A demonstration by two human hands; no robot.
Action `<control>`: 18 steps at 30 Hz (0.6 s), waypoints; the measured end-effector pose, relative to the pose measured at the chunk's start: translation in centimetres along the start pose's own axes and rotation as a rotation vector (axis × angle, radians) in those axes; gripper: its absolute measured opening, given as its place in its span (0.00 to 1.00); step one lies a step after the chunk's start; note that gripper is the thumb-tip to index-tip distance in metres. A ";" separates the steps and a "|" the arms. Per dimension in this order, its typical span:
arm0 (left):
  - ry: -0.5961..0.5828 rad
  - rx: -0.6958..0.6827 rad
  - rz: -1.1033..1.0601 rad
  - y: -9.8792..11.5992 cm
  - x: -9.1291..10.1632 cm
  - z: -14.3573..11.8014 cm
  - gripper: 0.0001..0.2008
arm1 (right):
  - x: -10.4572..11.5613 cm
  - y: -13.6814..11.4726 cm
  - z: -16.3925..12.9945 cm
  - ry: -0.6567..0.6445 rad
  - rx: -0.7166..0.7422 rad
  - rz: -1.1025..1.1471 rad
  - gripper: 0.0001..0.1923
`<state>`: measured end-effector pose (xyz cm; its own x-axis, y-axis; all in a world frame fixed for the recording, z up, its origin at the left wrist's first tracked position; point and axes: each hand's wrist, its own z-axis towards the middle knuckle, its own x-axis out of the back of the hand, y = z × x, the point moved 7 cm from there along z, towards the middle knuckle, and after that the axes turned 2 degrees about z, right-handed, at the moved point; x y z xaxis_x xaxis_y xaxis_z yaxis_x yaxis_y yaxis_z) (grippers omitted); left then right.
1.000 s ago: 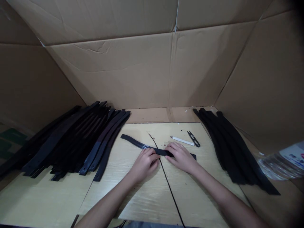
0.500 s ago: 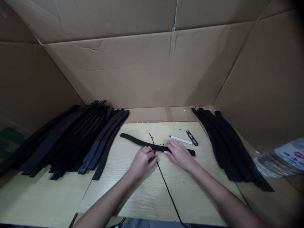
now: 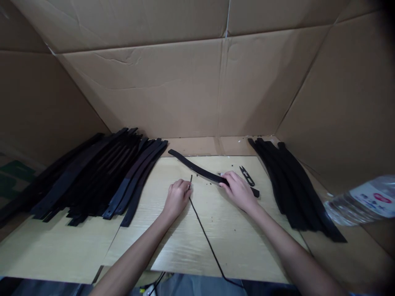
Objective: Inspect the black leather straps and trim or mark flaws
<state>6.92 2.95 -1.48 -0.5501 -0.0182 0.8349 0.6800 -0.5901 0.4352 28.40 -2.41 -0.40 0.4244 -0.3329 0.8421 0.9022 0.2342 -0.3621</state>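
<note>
1. A person at a light wooden table (image 3: 216,242), walled in by cardboard (image 3: 173,94), is gripping a black strap (image 3: 197,167) with the right hand (image 3: 239,190), fingers curled over it near its right end.
2. The strap is running from the hand toward ten o'clock, its far end lying near the back edge of the table.
3. The left hand (image 3: 177,197) is pinching the tip of a thin black cord (image 3: 205,234), fingers closed narrowly; the cord is trailing toward five o'clock off the table's near edge.
4. Thread snips (image 3: 247,176) are lying just beside the right hand at one o'clock.
5. A large strap pile (image 3: 92,181) is lying at nine o'clock, a smaller strap stack (image 3: 290,185) at three o'clock, and a plastic bottle (image 3: 361,201) beyond it.
</note>
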 end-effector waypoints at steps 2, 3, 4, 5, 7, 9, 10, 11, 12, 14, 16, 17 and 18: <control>0.018 0.042 0.006 -0.5 0.0 -0.1 0.08 | 0.0 0.1 0.0 -0.001 -0.012 0.002 0.10; 0.022 0.058 0.004 -0.7 0.0 -0.2 0.09 | 0.1 0.2 0.0 0.000 -0.019 0.004 0.11; 0.023 0.072 -0.003 -0.8 0.0 -0.2 0.08 | 0.1 0.3 0.0 0.000 -0.027 0.007 0.11; 0.022 0.082 -0.012 -1.0 0.0 -0.1 0.07 | 0.1 0.3 0.0 0.000 -0.034 0.011 0.11; 0.024 0.099 -0.042 -1.1 0.1 0.1 0.05 | 0.3 0.5 0.0 0.002 -0.048 0.025 0.11; 0.040 0.119 -0.083 -1.3 0.2 0.3 0.06 | 0.3 0.6 0.1 0.005 -0.063 0.045 0.12; 0.050 0.130 -0.110 -1.4 0.3 0.4 0.07 | 0.4 0.7 0.1 0.007 -0.071 0.060 0.12; 0.062 0.142 -0.141 -1.5 0.3 0.5 0.08 | 0.4 0.7 0.1 0.009 -0.081 0.077 0.12; 0.072 0.155 -0.179 -1.6 0.3 0.5 0.07 | 0.5 0.8 0.0 0.012 -0.093 0.097 0.12; 0.089 0.185 -0.274 -1.8 0.2 0.6 0.06 | 0.7 0.9 0.0 0.020 -0.123 0.147 0.13; 0.102 0.223 -0.397 -1.9 0.3 0.6 0.05 | 1.0 0.9 0.0 0.035 -0.158 0.211 0.13; 0.104 0.244 -0.468 -2.0 0.4 0.7 0.07 | 1.2 0.9 0.0 0.044 -0.178 0.248 0.13; 0.101 0.263 -0.541 -1.9 0.7 1.0 0.09 | 1.4 0.8 0.0 0.054 -0.199 0.290 0.13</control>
<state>5.70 4.86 -1.45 -0.8854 0.1447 0.4417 0.3810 -0.3184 0.8680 29.78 -2.72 0.48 0.6641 -0.3276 0.6721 0.7383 0.1457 -0.6585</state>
